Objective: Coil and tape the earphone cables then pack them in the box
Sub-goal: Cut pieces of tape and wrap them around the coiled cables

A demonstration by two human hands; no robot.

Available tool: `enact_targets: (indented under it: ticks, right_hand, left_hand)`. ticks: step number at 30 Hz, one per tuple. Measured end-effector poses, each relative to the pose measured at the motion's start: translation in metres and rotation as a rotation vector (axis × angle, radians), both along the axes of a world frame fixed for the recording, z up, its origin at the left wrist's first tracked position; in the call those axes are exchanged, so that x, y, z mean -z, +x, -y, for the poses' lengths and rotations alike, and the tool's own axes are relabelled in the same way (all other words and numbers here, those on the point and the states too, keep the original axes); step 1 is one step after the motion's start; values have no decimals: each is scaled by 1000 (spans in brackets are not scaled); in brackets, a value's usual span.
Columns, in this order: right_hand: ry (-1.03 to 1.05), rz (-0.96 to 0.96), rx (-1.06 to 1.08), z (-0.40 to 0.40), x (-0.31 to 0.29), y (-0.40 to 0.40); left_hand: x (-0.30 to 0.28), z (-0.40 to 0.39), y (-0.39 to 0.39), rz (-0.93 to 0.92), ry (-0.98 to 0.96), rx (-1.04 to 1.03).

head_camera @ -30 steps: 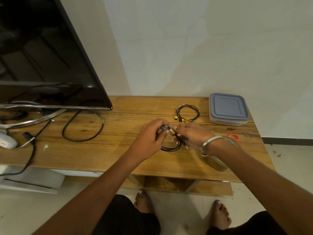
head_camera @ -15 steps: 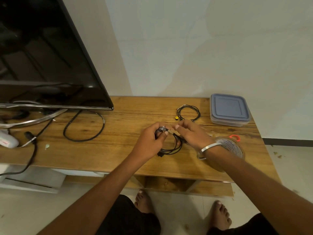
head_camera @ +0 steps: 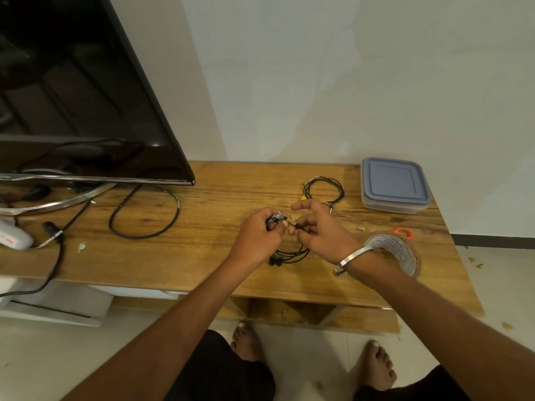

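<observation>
Wooden table (head_camera: 220,264) carries box (head_camera: 394,185), tape roll (head_camera: 393,251), television (head_camera: 72,91).

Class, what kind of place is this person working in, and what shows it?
Probably a home living room: a large black flat-screen television stands on a low wooden TV bench against a plain white wall, and the person is barefoot.

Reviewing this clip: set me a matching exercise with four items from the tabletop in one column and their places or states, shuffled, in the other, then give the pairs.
Items
1. plastic box
2. tape roll
3. black earphone cable
4. yellow-tipped earphone coil

Places or states
A. held in both hands, loops hanging down
B. lid on, at the table's far right corner
C. lying on the table, left of the box
D. beside the right wrist, near the right edge

Pairs: 1-B, 2-D, 3-A, 4-C
</observation>
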State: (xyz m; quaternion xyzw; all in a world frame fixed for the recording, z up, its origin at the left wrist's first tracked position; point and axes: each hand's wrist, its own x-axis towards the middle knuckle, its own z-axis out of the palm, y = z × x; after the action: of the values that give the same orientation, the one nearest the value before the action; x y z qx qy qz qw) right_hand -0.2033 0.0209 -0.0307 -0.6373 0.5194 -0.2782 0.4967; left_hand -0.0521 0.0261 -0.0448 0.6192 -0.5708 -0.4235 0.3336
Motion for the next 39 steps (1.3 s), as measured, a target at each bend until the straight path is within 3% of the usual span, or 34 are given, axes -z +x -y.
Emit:
enact_targets:
  ticks: [7,16,22,28,39]
  right_hand:
    - [-12,38,10,4,5,1]
    - [-248,-285,170,17,18,17]
    - [-332,-387,143,37,28,34]
    - [-324,-460,160,63,43,49]
    - [-343,-481,91,97,63,59]
  left_hand:
    - [1,6,-1,-82,107,1]
    - [2,22,2,-191,306,-63]
    - [15,41,18,80,231,-8]
    - [37,61,36,461,-54,92]
    - [53,83,54,516,-229,10]
